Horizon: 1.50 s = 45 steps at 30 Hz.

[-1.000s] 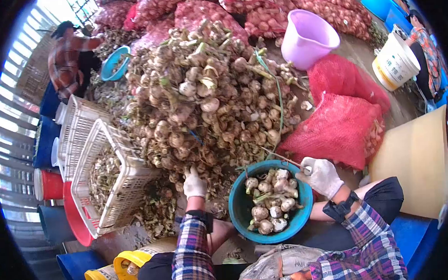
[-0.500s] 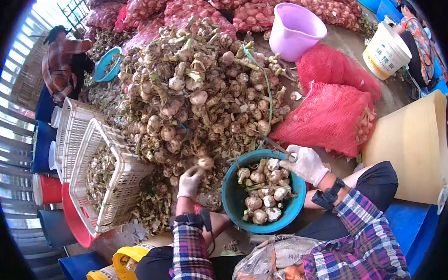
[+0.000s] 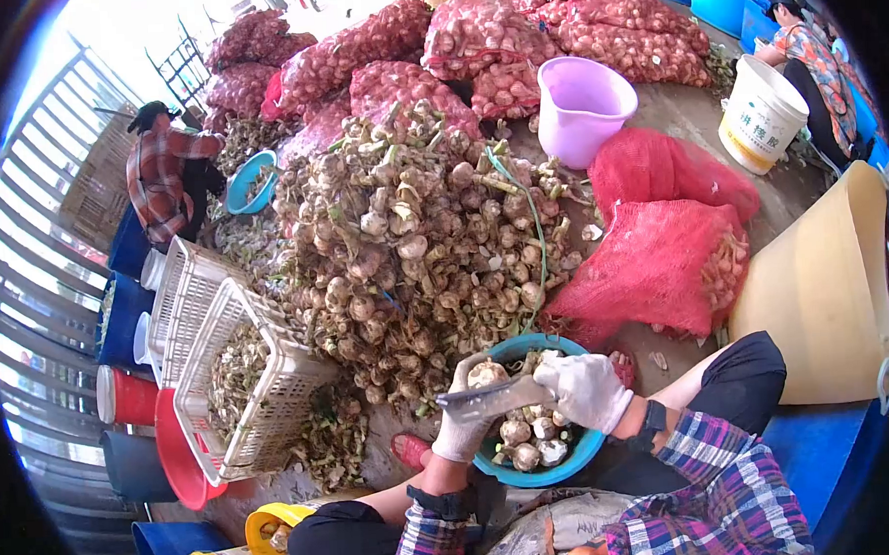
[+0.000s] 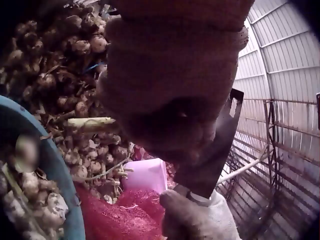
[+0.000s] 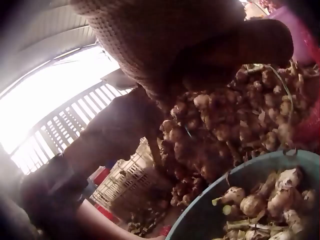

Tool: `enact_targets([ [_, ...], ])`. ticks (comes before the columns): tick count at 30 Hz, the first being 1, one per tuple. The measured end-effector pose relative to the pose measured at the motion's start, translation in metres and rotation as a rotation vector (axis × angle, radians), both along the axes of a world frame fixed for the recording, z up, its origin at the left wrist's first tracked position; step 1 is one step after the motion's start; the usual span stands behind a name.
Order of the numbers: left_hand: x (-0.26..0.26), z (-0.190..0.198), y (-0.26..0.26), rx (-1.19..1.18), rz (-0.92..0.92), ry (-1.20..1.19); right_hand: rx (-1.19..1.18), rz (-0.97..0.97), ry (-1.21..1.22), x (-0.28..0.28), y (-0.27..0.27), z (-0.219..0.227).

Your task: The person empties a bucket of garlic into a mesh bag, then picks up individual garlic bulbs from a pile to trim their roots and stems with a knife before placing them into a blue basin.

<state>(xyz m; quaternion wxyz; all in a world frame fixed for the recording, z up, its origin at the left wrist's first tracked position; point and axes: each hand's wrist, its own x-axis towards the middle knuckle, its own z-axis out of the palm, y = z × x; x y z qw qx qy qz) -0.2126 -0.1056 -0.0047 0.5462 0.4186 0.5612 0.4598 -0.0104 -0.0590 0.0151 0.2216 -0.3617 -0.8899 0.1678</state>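
My gloved left hand (image 3: pixel 460 426) grips a garlic bulb (image 3: pixel 486 375) above the teal basin. In my gloved right hand (image 3: pixel 586 390) is a knife, its broad blade (image 3: pixel 485 401) pointing left across the front of the bulb and my left fingers. The left wrist view shows the dark blade (image 4: pixel 215 155) running from the right hand (image 4: pixel 200 217) up past the left hand (image 4: pixel 170 100). Below both hands, the teal basin (image 3: pixel 547 475) holds several garlic bulbs (image 3: pixel 524 443) and cut stem pieces. My right hand hides much of the handle.
A large heap of stemmed garlic (image 3: pixel 414 249) rises in front. White crates (image 3: pixel 271 404) stand left, red mesh sacks (image 3: pixel 652 268) right, a purple bucket (image 3: pixel 582 123) behind them. Yellow buckets (image 3: pixel 263 543) sit by my left knee. Two other people work farther off.
My left hand has moved from the heap to the right, over the basin, bringing a garlic bulb. The right hand has shifted down, its blade now against the left hand. The head view has tilted up.
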Motion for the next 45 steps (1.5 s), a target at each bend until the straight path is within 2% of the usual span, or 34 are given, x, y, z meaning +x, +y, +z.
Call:
enact_targets([
  [1, 0.001, 0.0, -0.001, -0.028, 0.0, 0.058, 0.013, 0.003, -0.014, -0.001, -0.002, 0.002],
  [2, 0.001, -0.008, -0.002, -0.006, 0.054, -0.126, 0.017, 0.001, -0.01, -0.001, -0.002, 0.002],
  [5, -0.003, -0.016, -0.005, -0.01, 0.062, -0.188, 0.083, 0.004, -0.065, -0.002, -0.001, 0.002],
  [6, -0.004, -0.012, -0.002, -0.143, 0.101, -0.39, 0.092, 0.009, -0.064, -0.002, -0.001, 0.003],
  [7, -0.004, -0.007, -0.004, -0.143, 0.106, -0.389, 0.1, 0.018, -0.063, -0.002, -0.001, 0.003],
  [9, -0.001, 0.008, -0.01, 0.065, -0.059, -0.04, 0.142, -0.016, -0.001, 0.003, 0.01, -0.016],
  [10, -0.003, 0.02, -0.009, -0.114, -0.083, -0.105, 0.077, -0.125, -0.141, 0.005, 0.017, -0.031],
  [11, -0.004, 0.028, -0.016, -0.114, -0.111, 0.01, 0.077, -0.32, -0.446, 0.012, 0.032, -0.046],
  [13, -0.001, 0.048, -0.022, -0.019, -0.098, -0.015, -0.019, -0.357, -0.334, 0.032, 0.042, -0.05],
  [14, -0.01, 0.038, -0.021, -0.098, -0.13, -0.11, -0.023, -0.319, -0.232, 0.028, 0.041, -0.037],
  [15, -0.012, 0.049, -0.017, -0.074, -0.162, -0.049, -0.036, -0.28, -0.133, 0.022, 0.033, -0.021],
  [17, -0.013, 0.034, -0.015, 0.189, -0.264, 0.494, -0.23, -0.25, -0.049, 0.008, 0.022, 0.001],
  [18, -0.005, 0.033, -0.014, 0.317, -0.281, 0.589, -0.258, -0.154, 0.016, 0.0, 0.015, 0.009],
  [19, 0.0, 0.031, -0.014, 0.369, -0.36, 0.835, -0.279, -0.061, 0.083, -0.003, 0.015, 0.013],
  [20, 0.003, 0.038, -0.013, 0.462, -0.369, 0.936, -0.314, 0.046, 0.108, 0.0, 0.02, 0.011],
  [21, 0.004, 0.052, -0.013, 0.551, -0.379, 1.032, -0.474, 0.055, 0.001, 0.012, 0.03, -0.006],
  [22, 0.003, 0.067, -0.014, 0.634, -0.375, 1.096, -0.469, -0.017, -0.237, 0.027, 0.042, -0.022],
  [23, -0.003, 0.071, -0.018, 0.626, -0.459, 1.081, -0.466, -0.082, -0.477, 0.036, 0.049, -0.028],
  [25, -0.011, 0.055, -0.022, 0.413, -0.719, 0.834, -0.557, -0.214, -0.165, 0.045, 0.045, -0.033],
  [26, -0.014, 0.039, -0.025, 0.285, -0.815, 0.77, -0.481, -0.225, -0.122, 0.045, 0.042, -0.028],
  [27, -0.018, 0.014, -0.028, 0.189, -0.826, 0.859, -0.495, -0.219, -0.131, 0.044, 0.04, -0.021],
  [29, -0.018, -0.021, -0.019, -0.012, -0.697, 0.978, -0.444, -0.285, -0.118, 0.041, 0.038, -0.016],
  [31, -0.017, -0.075, -0.009, -0.191, -0.554, 0.935, -0.454, -0.288, -0.123, 0.041, 0.034, -0.021],
  [33, -0.002, -0.12, -0.007, -0.178, -0.553, 0.973, -0.432, -0.245, -0.132, 0.038, 0.037, -0.029],
  [35, 0.021, -0.146, -0.009, -0.204, -0.577, 1.11, -0.416, -0.232, -0.143, 0.036, 0.036, -0.033],
  [37, 0.039, -0.171, -0.015, -0.22, -0.517, 1.194, -0.415, -0.225, -0.149, 0.034, 0.035, -0.035],
  [38, 0.044, -0.166, -0.016, -0.208, -0.461, 1.202, -0.388, -0.216, -0.161, 0.034, 0.034, -0.035],
  [41, 0.049, -0.17, -0.011, -0.405, -0.377, 1.117, -0.423, -0.233, -0.18, 0.031, 0.034, -0.033],
  [43, 0.051, -0.17, 0.001, -0.45, -0.343, 1.114, -0.399, -0.259, -0.136, 0.028, 0.033, -0.037],
  [45, 0.053, -0.168, 0.006, -0.425, -0.388, 1.099, -0.436, -0.287, -0.201, 0.024, 0.033, -0.033],
])
